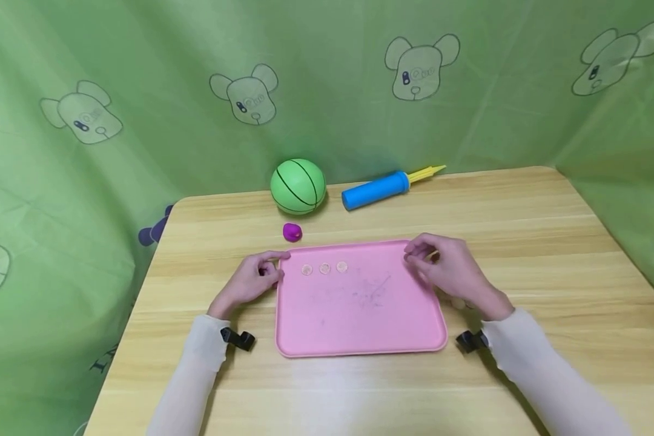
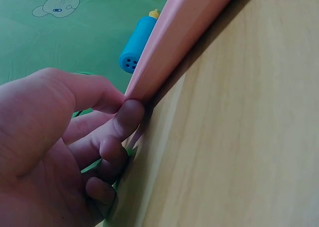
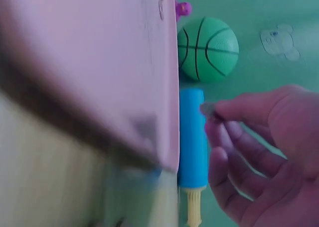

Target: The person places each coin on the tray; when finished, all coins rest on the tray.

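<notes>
The desk [image 1: 550, 242] carries a pink tray [image 1: 360, 327]. Left hand [image 1: 252, 278]: fingers pinch its rim near the far-left corner. Right hand [image 1: 451, 266]: fingers grip a small disc [image 3: 208, 109] by the far-right corner. Three coin-like pieces [image 1: 324, 268] lie in a row inside.

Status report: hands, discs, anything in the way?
Left hand pinches rim of pink tray. Right hand pinches small piece. Three discs lined up on tray. Ball, pump beyond tray, off it.
</notes>
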A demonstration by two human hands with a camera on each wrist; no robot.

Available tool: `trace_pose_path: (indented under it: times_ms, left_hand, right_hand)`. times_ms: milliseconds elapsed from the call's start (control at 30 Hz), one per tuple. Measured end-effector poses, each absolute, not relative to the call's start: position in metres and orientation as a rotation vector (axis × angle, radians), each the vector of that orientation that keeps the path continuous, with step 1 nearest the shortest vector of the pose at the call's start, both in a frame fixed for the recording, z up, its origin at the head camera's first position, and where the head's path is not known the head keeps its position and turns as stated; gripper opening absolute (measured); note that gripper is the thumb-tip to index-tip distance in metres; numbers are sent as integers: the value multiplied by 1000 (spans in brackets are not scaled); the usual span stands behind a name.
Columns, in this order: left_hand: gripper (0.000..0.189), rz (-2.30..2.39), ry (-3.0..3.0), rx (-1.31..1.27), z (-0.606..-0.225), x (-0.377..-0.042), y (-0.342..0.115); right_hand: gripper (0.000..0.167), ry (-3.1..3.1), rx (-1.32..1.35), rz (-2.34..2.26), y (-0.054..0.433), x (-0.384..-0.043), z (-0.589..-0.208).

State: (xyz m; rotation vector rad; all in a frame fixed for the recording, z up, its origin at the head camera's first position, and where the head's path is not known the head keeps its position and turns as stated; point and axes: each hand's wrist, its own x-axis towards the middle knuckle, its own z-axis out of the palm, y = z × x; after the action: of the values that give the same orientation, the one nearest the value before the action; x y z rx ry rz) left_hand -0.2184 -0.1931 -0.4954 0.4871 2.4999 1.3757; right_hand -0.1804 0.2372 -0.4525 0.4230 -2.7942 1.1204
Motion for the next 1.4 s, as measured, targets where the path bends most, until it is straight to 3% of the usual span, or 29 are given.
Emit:
trace_pose_path:
  times_ms: [867,1400]
  left_hand:
    - [44,1405,2493,471,-496,-220,-195]
    - [45,1388,2495,469,-498,-220,-195]
  right_hand:
    - [23,-2928,552,1476,160,-226,-468]
    - [20,-2974,547,1243,151,-228,-476]
